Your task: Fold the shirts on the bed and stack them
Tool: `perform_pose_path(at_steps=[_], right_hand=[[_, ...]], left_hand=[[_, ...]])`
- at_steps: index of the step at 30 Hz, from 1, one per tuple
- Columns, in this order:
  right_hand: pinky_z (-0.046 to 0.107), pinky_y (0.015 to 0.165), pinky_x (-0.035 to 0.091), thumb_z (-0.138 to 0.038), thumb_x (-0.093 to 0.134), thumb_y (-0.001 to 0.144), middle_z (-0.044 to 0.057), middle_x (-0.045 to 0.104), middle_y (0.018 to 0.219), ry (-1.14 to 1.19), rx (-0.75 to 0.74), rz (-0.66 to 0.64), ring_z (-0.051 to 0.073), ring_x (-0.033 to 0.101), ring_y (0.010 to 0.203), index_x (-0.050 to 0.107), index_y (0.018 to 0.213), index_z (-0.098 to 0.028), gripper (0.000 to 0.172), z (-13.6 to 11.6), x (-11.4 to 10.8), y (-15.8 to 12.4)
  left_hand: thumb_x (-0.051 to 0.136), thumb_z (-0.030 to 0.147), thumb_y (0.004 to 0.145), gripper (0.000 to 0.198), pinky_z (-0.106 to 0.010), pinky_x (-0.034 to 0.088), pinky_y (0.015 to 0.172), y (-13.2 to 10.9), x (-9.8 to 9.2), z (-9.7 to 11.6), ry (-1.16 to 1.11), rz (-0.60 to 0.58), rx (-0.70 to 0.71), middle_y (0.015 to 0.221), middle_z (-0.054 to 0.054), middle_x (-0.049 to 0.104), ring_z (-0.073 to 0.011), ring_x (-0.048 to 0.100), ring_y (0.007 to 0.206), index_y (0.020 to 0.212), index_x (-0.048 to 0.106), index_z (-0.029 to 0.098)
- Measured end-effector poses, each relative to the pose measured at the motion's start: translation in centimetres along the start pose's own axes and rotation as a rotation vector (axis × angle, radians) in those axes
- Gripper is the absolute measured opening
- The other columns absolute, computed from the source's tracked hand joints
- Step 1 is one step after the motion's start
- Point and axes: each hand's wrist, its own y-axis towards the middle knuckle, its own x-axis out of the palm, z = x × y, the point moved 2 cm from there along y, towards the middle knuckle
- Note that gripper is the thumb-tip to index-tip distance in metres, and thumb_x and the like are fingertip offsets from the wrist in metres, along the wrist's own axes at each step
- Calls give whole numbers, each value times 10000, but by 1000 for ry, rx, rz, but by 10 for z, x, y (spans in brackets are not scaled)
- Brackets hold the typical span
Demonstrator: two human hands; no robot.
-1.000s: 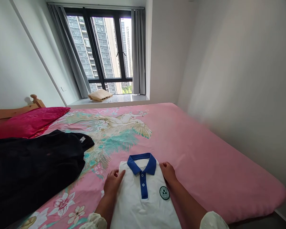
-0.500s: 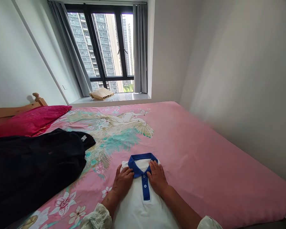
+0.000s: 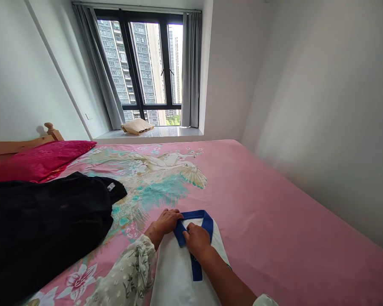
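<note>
A white polo shirt (image 3: pixel 175 263) with a blue collar (image 3: pixel 207 222) and blue button placket lies face up on the bed before me, its sides narrowed into a folded shape. At the collar's upper left, my left hand (image 3: pixel 168 221) has its fingertips closed on the blue edge; its thumb is hidden. My right hand (image 3: pixel 198 240) reaches across the neckline with curled fingers at the left collar flap, covering the top of the placket. Both hands touch the shirt.
A black garment (image 3: pixel 51 216) with a white label lies on the left. Behind it a red pillow (image 3: pixel 44 161) leans by the wooden headboard (image 3: pixel 19 146). A folded beige cloth (image 3: pixel 137 126) rests on the windowsill. Pink patterned bedding (image 3: pixel 258 204) reaches the right wall.
My right hand has moved left from the right collar flap over to the left one, its fingers curling. My left hand has slid up to the collar's upper left edge.
</note>
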Motion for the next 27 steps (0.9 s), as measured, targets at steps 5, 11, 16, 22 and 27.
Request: perform_pose_path(at_steps=[5, 11, 16, 22, 27], right_hand=[[298, 736, 466, -150, 525, 741, 66, 681, 946, 57, -7, 4, 220, 648, 874, 593, 998, -195, 270, 8, 9, -8], [267, 848, 456, -228, 369, 858, 62, 633, 1021, 345, -40, 311, 165, 595, 954, 578, 1017, -195, 265, 45, -29, -13], [367, 1047, 310, -240, 388, 850, 106, 540, 1262, 129, -145, 208, 209, 459, 1198, 537, 1188, -155, 378, 78, -31, -5], [549, 1076, 135, -325, 346, 912, 98, 327, 1459, -87, -60, 1, 275, 238, 1353, 384, 1362, -165, 479, 74, -14, -2], [392, 995, 314, -201, 360, 901, 98, 601, 1132, -27, -228, 232, 215, 485, 1108, 605, 1063, -180, 295, 55, -36, -23]], left_hand=[[458, 127, 791, 241, -377, 391, 868, 7, 2, -4, 52, 34, -76, 844, -41, 652, -191, 601, 860, 786, 674, 236], [320, 167, 884, 350, -358, 389, 934, -22, 14, 24, 44, 188, -141, 1160, -86, 590, -200, 529, 1090, 1054, 621, 222], [388, 409, 889, 422, -471, 254, 1078, -51, 47, 52, 30, 177, -33, 1409, -52, 441, -245, 338, 1323, 1278, 490, 284], [412, 466, 868, 617, -547, 174, 1099, -63, 73, 51, 36, 249, -164, 1485, -114, 302, -272, 256, 1366, 1411, 289, 200], [384, 239, 892, 348, -428, 359, 1038, -69, 52, 49, -15, 434, -28, 1318, -84, 521, -209, 412, 1277, 1219, 499, 218]])
